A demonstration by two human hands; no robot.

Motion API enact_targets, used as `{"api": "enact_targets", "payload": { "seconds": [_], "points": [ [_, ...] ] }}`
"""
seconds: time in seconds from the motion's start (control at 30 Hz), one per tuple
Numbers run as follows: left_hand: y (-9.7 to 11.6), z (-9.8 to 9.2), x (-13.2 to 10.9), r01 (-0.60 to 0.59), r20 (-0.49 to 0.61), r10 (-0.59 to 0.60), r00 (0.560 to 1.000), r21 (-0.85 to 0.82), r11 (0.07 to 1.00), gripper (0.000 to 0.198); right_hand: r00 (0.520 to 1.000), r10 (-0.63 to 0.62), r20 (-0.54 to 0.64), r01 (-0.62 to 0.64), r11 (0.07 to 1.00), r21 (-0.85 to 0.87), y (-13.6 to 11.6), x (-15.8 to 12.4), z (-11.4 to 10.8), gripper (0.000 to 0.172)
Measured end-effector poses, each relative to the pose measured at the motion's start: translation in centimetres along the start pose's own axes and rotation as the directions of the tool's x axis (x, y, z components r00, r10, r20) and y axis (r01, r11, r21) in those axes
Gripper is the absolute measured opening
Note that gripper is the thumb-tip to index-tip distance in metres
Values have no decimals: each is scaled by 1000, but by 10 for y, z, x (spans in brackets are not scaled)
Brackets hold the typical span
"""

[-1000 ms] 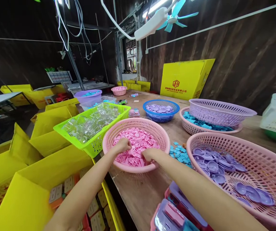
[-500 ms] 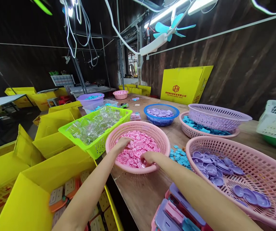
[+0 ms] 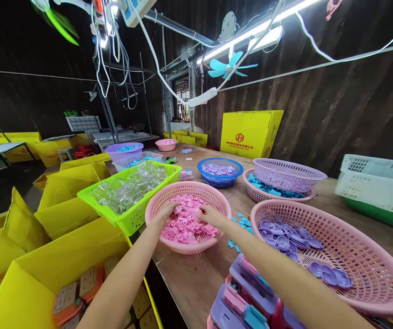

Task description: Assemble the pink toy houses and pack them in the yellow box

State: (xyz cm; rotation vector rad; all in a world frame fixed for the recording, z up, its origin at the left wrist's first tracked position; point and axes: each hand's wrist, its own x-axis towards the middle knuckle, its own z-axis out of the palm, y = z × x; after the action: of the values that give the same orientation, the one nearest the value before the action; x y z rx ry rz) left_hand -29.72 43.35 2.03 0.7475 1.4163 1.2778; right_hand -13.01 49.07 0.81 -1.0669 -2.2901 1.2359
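Both hands reach into a pink round basket (image 3: 188, 250) filled with small pink plastic pieces (image 3: 186, 228). At the left of the heap, my left hand (image 3: 165, 214) has its fingers closed round a pink plastic piece (image 3: 177, 209). Opposite it, my right hand (image 3: 214, 216) is curled over the pieces with thumb and fingertips drawn together. What lies between those right fingertips is too small to make out. A bit of the slotted basket floor shows below the right hand.
Left of the basket stands a green crate (image 3: 131, 224) of clear plastic parts. To the right are a large pink basket (image 3: 364, 256) with purple spoon-like pieces and loose blue pieces (image 3: 242, 224). Stacked purple-and-pink cases (image 3: 240, 292) stand in front. An open yellow carton (image 3: 28, 288) is lower left.
The view has tilted up and turned slightly right. My right hand has lifted from the basket's near edge toward the middle of the heap; my left hand stays at the left side.
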Motion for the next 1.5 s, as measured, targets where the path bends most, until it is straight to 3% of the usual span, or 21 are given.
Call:
{"api": "enact_targets", "payload": {
  "seconds": [0.17, 0.3, 0.4, 0.47, 0.57, 0.63, 0.73, 0.8, 0.87, 0.93, 1.0, 1.03, 1.13, 1.23, 1.37, 1.5],
  "points": [
    [3, 39, -43, 21, 241, -14, 970, -27, 999, 29, 996, -2, -93, 40, 911, 409, -7, -49, -23, 39],
    [-2, 80, -86, -44, 472, 38, 881, 1, 999, 39, 978, 70, -198, 59, 814, 578, -7, -109, -38, 53],
    [-6, 112, -113, -209, 569, 106, 816, 119, 971, 37, 957, 147, -249, 51, 762, 645, -4, -166, -53, 54],
    [-8, 139, -129, -375, 655, 164, 737, 195, 906, 34, 975, 124, -184, 27, 754, 656, 0, -210, -67, 53],
    [-11, 189, -160, -597, 799, 179, 573, 257, 760, 32, 982, 172, -77, -101, 827, 554, 4, -287, -95, 50],
    [-15, 227, -189, -742, 870, 201, 450, 239, 627, 29, 957, 278, -79, -224, 885, 408, 3, -342, -114, 41],
    [-29, 285, -235, -892, 941, 222, 256, 141, 429, 23, 942, 327, -69, -316, 939, 138, 5, -418, -138, 22],
    [-43, 322, -257, -922, 960, 205, 191, 104, 373, 14, 931, 343, -122, -350, 936, -39, 14, -461, -149, 15],
    [-60, 355, -268, -923, 964, 179, 199, 123, 364, 8, 868, 397, -299, -461, 868, -186, 32, -495, -155, 15],
    [-78, 383, -272, -919, 959, 152, 240, 174, 353, 17, 748, 438, -499, -603, 763, -233, 53, -520, -154, 18],
    [-93, 406, -271, -917, 954, 124, 273, 219, 332, 28, 645, 463, -608, -695, 686, -216, 76, -535, -148, 20],
    [-99, 415, -271, -915, 954, 103, 282, 235, 328, 31, 620, 473, -627, -716, 668, -204, 87, -539, -144, 21],
    [-113, 436, -272, -902, 960, 24, 279, 254, 348, 31, 569, 490, -660, -753, 633, -180, 111, -544, -134, 21],
    [-122, 449, -274, -901, 966, -18, 257, 246, 358, 26, 557, 516, -651, -770, 614, -172, 124, -546, -132, 21],
    [-128, 462, -275, -902, 972, -48, 229, 230, 366, 19, 570, 558, -604, -782, 595, -188, 127, -550, -138, 23],
    [-131, 476, -269, -896, 971, -130, 199, 234, 378, 25, 560, 591, -581, -807, 547, -222, 121, -551, -139, 21]
  ]
}}
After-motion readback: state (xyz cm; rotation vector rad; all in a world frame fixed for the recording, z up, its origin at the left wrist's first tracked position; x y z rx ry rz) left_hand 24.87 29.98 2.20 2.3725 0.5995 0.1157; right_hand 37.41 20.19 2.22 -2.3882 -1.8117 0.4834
